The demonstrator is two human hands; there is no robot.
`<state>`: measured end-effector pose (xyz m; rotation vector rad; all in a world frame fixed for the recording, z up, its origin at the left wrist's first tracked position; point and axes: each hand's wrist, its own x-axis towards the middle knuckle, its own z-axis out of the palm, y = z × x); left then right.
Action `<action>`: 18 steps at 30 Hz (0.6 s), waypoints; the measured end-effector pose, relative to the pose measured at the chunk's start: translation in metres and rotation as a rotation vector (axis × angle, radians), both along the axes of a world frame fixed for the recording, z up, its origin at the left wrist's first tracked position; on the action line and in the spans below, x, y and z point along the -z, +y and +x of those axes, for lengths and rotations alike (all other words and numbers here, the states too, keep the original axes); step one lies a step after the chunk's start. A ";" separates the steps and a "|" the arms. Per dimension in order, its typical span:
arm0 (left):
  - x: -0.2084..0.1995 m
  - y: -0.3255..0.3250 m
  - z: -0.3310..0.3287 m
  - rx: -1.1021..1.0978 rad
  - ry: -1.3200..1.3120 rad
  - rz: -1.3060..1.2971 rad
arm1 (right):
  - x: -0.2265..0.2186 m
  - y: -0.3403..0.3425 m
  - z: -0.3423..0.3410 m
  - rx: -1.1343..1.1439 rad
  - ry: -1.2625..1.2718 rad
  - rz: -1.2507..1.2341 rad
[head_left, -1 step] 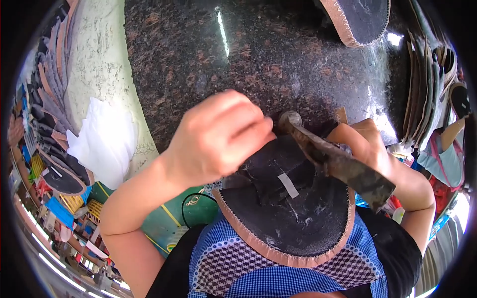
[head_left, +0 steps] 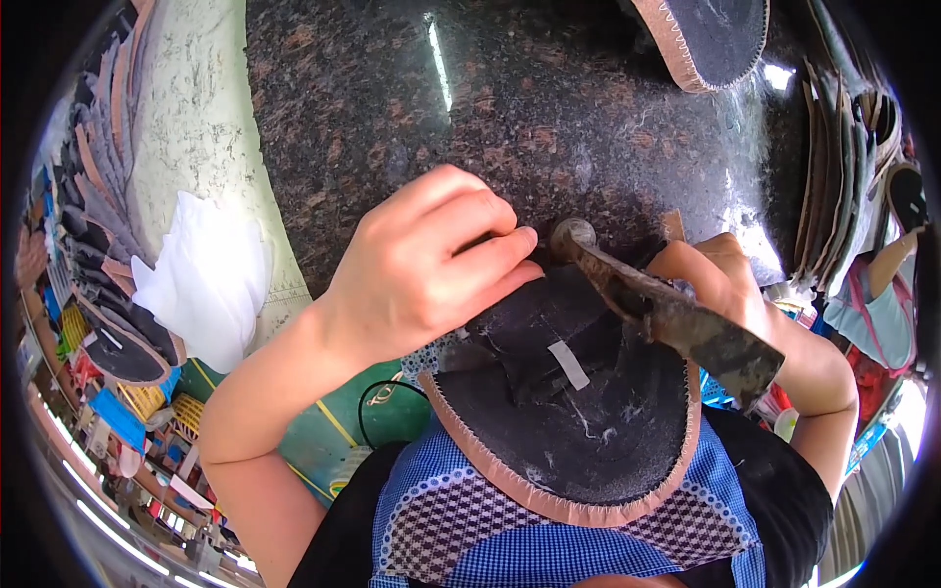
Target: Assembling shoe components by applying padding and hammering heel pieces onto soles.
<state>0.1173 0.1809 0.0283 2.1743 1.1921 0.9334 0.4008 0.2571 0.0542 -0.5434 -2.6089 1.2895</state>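
A black shoe upper (head_left: 588, 441) with a tan border and zigzag stitching lies over my apron front, its rounded end toward me. A small white label sits at its middle. My left hand (head_left: 431, 260) is closed at its far left edge, thumb and forefinger pinching there; the exact grip is partly hidden. My right hand (head_left: 720, 279) is wrapped round a hammer, its fingers partly behind the worn metal head (head_left: 676, 318). The hammer's round face is beside the upper's far edge, near my left fingertips, and its flat end points toward my right forearm.
A dark speckled stone slab (head_left: 392, 127) spans the worktop. Another stitched upper (head_left: 716, 44) lies far right. Stacked pieces stand at right (head_left: 843, 176) and left (head_left: 103, 157). A crumpled white cloth (head_left: 206, 279) rests on the pale left strip. Someone's arm shows at far right.
My left hand has shifted slightly, and its forefinger and thumb look a little more spread. The hammer head has tilted or slid very slightly to the right. The upper stays in place.
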 end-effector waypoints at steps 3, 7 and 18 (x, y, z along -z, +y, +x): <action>0.005 -0.008 0.003 -0.019 -0.012 -0.012 | -0.013 -0.001 -0.003 0.153 -0.128 -0.203; -0.006 -0.020 0.011 -0.066 0.080 -0.011 | -0.034 0.003 -0.017 0.051 -0.121 0.049; -0.004 -0.026 0.008 -0.161 -0.035 -0.091 | -0.011 0.010 -0.013 -0.042 -0.089 -0.024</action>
